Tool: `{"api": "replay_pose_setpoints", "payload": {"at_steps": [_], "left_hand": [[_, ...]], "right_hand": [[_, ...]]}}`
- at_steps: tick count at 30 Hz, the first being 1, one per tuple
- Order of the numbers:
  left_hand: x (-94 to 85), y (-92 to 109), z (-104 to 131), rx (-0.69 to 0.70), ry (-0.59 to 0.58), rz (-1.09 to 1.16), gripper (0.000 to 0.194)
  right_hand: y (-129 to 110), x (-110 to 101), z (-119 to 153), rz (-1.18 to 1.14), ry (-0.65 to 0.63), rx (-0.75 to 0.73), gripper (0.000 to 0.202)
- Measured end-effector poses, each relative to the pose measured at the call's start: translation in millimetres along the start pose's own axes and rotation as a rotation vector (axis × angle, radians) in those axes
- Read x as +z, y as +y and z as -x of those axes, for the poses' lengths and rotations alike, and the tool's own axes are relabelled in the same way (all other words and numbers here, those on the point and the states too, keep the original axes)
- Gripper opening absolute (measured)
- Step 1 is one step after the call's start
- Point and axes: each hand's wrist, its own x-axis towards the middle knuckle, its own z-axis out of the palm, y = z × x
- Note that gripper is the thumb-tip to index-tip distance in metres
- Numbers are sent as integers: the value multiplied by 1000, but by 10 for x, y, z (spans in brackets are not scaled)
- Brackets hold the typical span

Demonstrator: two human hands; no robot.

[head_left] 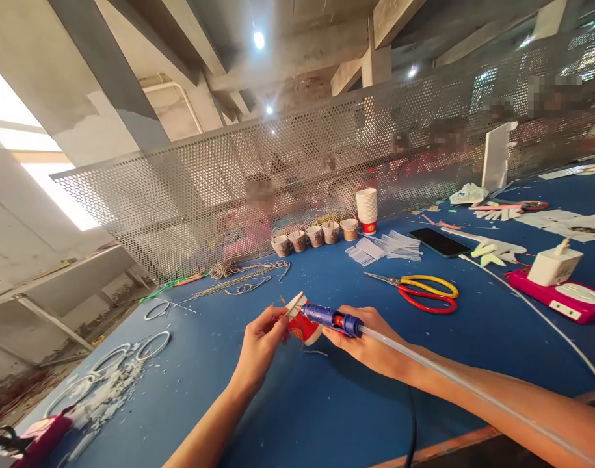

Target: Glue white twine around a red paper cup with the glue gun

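Note:
Near the middle of the blue table, my left hand pinches the rim of a red and white paper cup, which lies tilted on its side. My right hand is wrapped round a blue glue gun with a long clear glue stick running out of its back. The gun's nozzle meets the cup's pale rim, close to my left fingertips. A short piece of string lies just below the cup.
Scissors, a phone and paper strips lie to the right. Behind stand small decorated cups and stacked cups before a perforated screen. A pink power strip sits far right; twine lies left.

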Motion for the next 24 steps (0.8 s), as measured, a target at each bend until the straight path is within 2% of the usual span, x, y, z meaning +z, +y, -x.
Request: {"api": "replay_pose_setpoints", "payload": {"at_steps": [6,11,18,24], "left_hand": [[-5,15,-3,8,-15,16,18],[-5,28,6,9,-16,19,17],[-24,-8,-13,1,-12,28,17],[-15,16,-6,14,-14,-6,19]], "right_hand": [[-12,-29,1,-24,29,97,30],[-6,-13,6,-30,8,-3,28],[-12,-81,-24,-38,-3,151,30],[-12,15,18,-4,-20,22,27]]}}
